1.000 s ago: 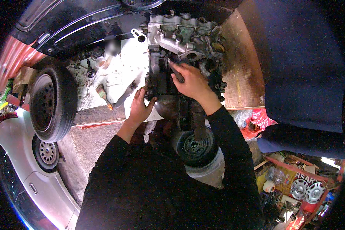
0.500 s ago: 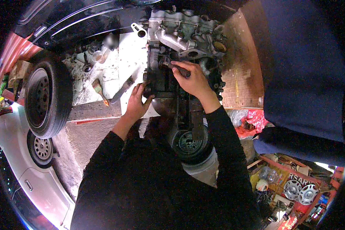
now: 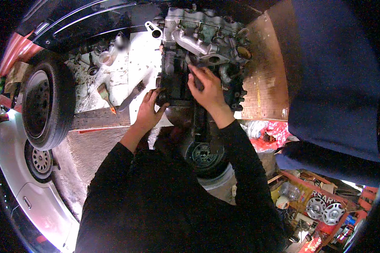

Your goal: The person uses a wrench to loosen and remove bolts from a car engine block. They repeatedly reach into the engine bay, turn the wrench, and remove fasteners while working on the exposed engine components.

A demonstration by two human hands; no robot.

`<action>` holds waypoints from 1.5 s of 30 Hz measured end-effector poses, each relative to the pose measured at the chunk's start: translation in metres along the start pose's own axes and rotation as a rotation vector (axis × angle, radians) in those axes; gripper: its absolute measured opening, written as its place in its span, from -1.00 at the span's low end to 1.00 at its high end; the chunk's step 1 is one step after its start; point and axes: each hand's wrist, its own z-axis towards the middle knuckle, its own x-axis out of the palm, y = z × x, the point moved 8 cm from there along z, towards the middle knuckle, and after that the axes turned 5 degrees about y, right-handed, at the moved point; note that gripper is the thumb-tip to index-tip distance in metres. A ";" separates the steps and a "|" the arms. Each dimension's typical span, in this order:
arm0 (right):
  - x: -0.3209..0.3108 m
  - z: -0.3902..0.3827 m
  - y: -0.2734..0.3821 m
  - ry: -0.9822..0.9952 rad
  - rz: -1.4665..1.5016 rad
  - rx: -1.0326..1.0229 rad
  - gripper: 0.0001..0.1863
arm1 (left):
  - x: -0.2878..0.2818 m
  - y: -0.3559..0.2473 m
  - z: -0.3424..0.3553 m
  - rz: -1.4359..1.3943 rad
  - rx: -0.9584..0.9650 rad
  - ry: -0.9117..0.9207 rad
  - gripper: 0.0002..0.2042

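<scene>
In front of me stands a greasy engine [image 3: 173, 67], with a silver manifold [image 3: 192, 42] across its upper part. My right hand [image 3: 209, 90] is closed around a dark-handled tool [image 3: 197, 82]. The tool's narrow tip points up and left against the engine's face below the manifold; its kind is not clear, as my fingers cover much of it. My left hand [image 3: 148, 111] rests at the engine's lower left edge, fingers over a dark round part [image 3: 161, 99] and thumb spread apart.
On the white-covered bench to the left lie a paintbrush [image 3: 105, 96], a dark flat brush-like tool [image 3: 133, 95] and a clear cup [image 3: 106, 58]. A tire [image 3: 48, 105] stands beside it. Cardboard [image 3: 266, 76] borders the engine's right; another wheel [image 3: 204, 156] sits below.
My right hand has shifted slightly left and down while the tool's tip has moved higher up the engine's face. My left hand stays at the engine's edge. The whole view has shifted slightly.
</scene>
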 end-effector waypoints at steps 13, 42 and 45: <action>-0.005 0.012 -0.009 0.022 0.074 0.200 -0.63 | 0.002 0.003 -0.005 0.098 -0.019 -0.026 -0.36; 0.043 0.013 0.010 0.316 -0.333 0.108 -0.40 | 0.003 0.005 -0.002 -0.013 0.004 -0.009 -0.35; 0.042 0.007 0.010 0.339 -0.314 0.106 -0.41 | 0.001 0.003 -0.002 0.083 -0.022 -0.026 -0.35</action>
